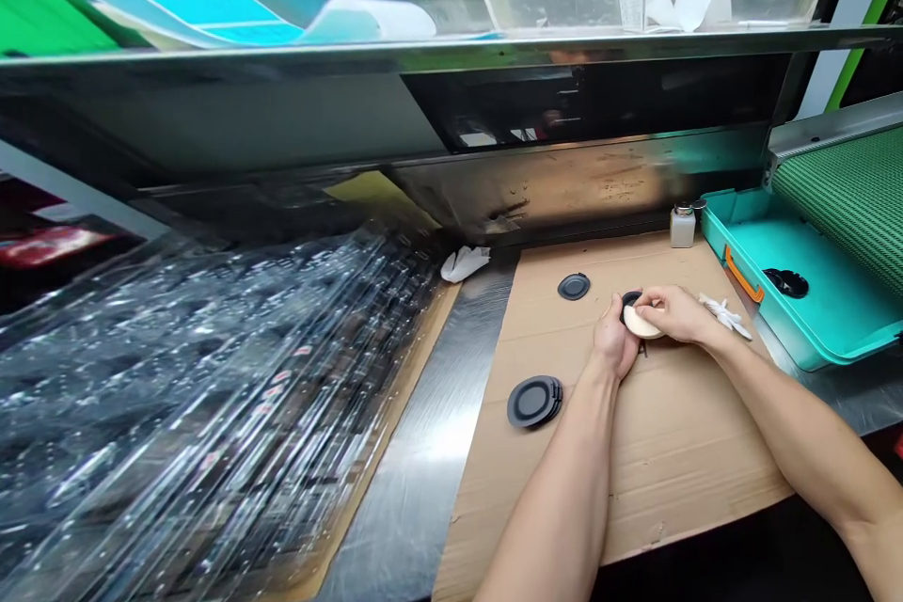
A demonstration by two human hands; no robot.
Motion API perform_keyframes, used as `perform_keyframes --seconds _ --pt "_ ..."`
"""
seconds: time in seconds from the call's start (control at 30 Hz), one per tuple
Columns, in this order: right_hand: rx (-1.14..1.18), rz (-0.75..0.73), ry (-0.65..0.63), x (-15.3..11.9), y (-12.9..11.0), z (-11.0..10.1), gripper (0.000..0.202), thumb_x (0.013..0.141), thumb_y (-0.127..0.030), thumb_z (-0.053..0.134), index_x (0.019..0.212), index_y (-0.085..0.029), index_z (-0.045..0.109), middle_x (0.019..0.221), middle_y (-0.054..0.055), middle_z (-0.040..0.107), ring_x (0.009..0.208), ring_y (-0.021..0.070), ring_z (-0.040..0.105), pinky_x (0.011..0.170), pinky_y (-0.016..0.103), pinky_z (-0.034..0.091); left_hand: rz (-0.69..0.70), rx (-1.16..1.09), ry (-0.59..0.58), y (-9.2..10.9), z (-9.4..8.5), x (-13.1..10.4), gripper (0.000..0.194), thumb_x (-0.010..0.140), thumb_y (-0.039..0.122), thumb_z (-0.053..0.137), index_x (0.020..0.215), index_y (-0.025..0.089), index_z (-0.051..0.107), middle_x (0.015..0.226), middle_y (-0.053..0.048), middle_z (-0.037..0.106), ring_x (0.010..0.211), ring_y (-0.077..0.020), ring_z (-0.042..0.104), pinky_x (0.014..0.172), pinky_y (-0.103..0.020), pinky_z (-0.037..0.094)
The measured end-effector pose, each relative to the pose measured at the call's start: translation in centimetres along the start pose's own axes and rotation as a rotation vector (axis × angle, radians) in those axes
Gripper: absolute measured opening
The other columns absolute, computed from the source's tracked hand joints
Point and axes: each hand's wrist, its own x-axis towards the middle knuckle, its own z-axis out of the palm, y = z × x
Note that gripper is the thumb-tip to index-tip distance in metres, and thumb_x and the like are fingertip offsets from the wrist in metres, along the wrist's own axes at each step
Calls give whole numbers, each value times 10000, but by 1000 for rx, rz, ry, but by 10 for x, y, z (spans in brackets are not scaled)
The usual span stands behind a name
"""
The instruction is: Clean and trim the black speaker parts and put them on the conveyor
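Above the cardboard, my left hand [612, 340] is closed round a black round disc [630, 299]. My right hand [675, 312] pinches a cream-coloured round pad [643, 326] against the disc's face, hiding much of it. To the left of my hands lies a single black round lid-like piece [574, 286]. Closer to me, beside my left forearm, sits a small stack of similar black round pieces [534, 402]. A crumpled white cloth or glove [726, 315] rests just right of my right hand.
Clear plastic trays [232, 414] are piled at the left. Cardboard [677, 451] covers the metal bench [423, 451]. A small bottle [682, 228] stands at the back, near a teal bin [832, 339] holding black pieces. A green conveyor belt [853, 188] runs above the bin.
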Motion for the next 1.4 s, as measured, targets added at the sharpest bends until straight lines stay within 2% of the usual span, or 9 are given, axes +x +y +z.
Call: perform_keyframes --seconds 0.1,0.23,0.33,0.4,0.5,0.57,0.67,0.97,1.4 --pt "-84 21 -53 -3 1 -7 192 850 -253 592 922 -190 759 848 9 739 768 151 644 690 226 439 -14 12 -6 2 1 -1 394 1041 354 368 1029 112 678 1018 -144 739 1074 -242 694 1004 -434 532" --pt "-194 -16 106 -8 -10 -2 226 928 -300 551 1043 -225 730 984 23 754 889 173 665 804 252 456 -3 12 13 4 3 -2 398 1047 335 357 986 110 680 985 -128 737 1053 -225 698 1010 -403 531" --pt "-232 -86 11 -10 -20 5 212 939 -361 570 1082 -271 697 1044 1 750 937 179 674 821 247 453 -44 -29 4 6 3 -4 427 1048 352 338 972 116 686 977 -127 736 1047 -229 696 1004 -404 536" --pt "-342 -27 11 -11 -23 6 237 956 -412 555 1114 -287 681 1042 12 751 926 197 680 788 254 448 -68 -38 7 7 4 -5 424 1048 351 337 985 121 687 976 -124 740 1038 -231 697 993 -421 545" --pt "-566 135 170 -11 -24 6 331 1023 -443 423 1217 -272 630 1045 69 748 914 235 688 751 281 432 -54 -33 40 8 6 -5 406 1052 328 336 1008 116 680 985 -122 747 992 -215 703 974 -417 557" --pt "-630 135 162 -12 -25 7 347 1036 -452 391 1249 -275 599 1043 74 748 899 243 693 723 285 420 -56 -37 61 7 6 -4 397 1053 320 339 1012 116 677 966 -115 748 947 -195 709 966 -389 561" --pt "-653 91 83 -12 -28 11 339 1038 -479 383 1244 -298 582 1057 53 747 903 245 696 694 284 408 -67 -57 68 7 6 -3 393 1054 308 342 996 112 678 950 -109 746 924 -172 711 969 -343 556" --pt "-713 207 97 -5 -35 24 402 1061 -474 267 1239 -249 549 1083 107 727 920 267 684 728 312 428 -77 -32 47 6 5 -2 424 1055 333 331 1139 107 680 1048 -134 756 1039 -213 710 1007 -384 546" --pt "-640 212 81 -9 -32 15 338 1051 -448 316 1231 -256 527 1082 97 727 927 268 690 757 324 438 -52 -8 75 5 2 2 359 1048 285 363 1054 101 672 1003 -133 749 997 -193 712 945 -338 567"
